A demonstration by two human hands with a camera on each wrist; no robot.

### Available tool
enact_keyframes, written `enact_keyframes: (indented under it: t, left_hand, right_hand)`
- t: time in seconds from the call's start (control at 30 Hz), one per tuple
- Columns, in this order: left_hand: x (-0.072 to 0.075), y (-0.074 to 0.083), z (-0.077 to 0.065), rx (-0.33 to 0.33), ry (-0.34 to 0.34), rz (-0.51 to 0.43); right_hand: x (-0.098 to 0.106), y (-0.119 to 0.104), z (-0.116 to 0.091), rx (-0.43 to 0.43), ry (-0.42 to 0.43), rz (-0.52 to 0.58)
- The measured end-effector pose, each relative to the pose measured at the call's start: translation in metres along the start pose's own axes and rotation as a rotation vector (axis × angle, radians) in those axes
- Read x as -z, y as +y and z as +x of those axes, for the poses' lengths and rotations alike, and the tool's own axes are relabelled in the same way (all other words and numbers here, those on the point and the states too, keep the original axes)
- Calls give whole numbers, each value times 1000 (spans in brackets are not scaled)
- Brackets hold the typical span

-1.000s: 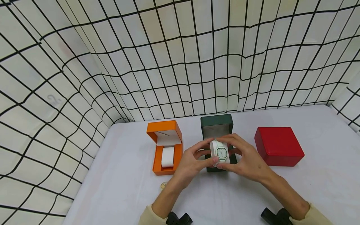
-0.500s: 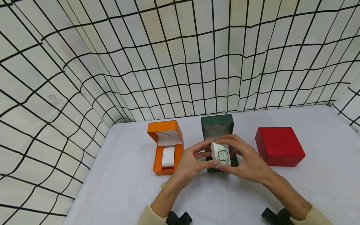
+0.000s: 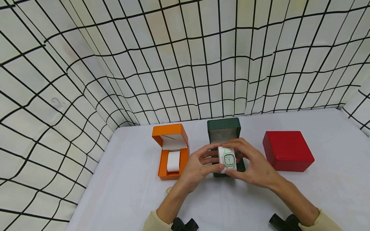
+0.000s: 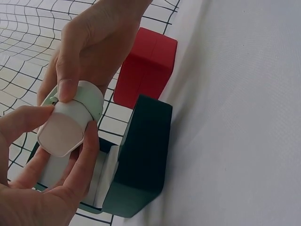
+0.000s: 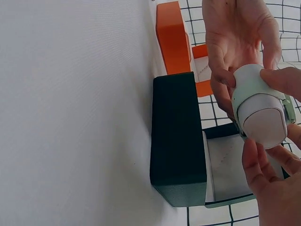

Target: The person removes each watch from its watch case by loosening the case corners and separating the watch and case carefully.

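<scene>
Above an open green box (image 3: 224,124) on a white-covered table (image 3: 121,195), a pale mint-green watch (image 3: 229,159) sat wrapped around a white cushion (image 4: 61,134), its rounded-square case framing a light dial with a darker green edge. The dial faced up toward the head camera, while the wrist views showed the cushion's flat, rounded ends and the strap circling its middle. Both hands grasped the watch and cushion together: the left hand (image 3: 198,165) pinched from one side, the right hand (image 3: 255,163) from the other, with thumbs at the near edge and fingers bent around the far edge and sides. The gap between thumb and fingers on each hand was filled by the cushion, and the two thumbs lay close to each other below the dial. Forearms angled inward from the lower part of the scene, the backs of the hands turned up, beige sleeves (image 3: 322,221) ending behind black wrist devices (image 3: 184,224). An orange box (image 3: 170,130) stood open to the left with a second white cushion (image 3: 173,161) inside; a closed red box (image 3: 284,146) rested to the right.
</scene>
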State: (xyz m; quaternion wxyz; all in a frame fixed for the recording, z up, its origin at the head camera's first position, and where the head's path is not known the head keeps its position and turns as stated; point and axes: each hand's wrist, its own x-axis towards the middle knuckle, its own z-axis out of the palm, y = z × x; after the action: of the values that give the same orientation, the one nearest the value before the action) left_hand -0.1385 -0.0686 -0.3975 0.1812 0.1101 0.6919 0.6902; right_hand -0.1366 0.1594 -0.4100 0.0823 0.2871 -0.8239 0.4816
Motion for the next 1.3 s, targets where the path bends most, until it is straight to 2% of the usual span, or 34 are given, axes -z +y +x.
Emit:
enact_keyframes:
  t: [0.23,0.53,0.67,0.93,1.3]
  left_hand:
    - [0,-1,1,4,-7,-26]
    - [1,-3,1,2,-32,-43]
    - [3,-2,0,16,-41,-44]
    - [6,-2,-2,30,-56,-43]
    - [5,-5,-2,24,-21,-48]
  right_hand:
    - [0,1,-1,20,18,-60]
    - [-2,1,-1,-5,-1,16]
    - [-2,1,-1,-2,0,18]
    - [-2,1,-2,-53,-19,26]
    - [-3,-1,-1,-85,-30,91]
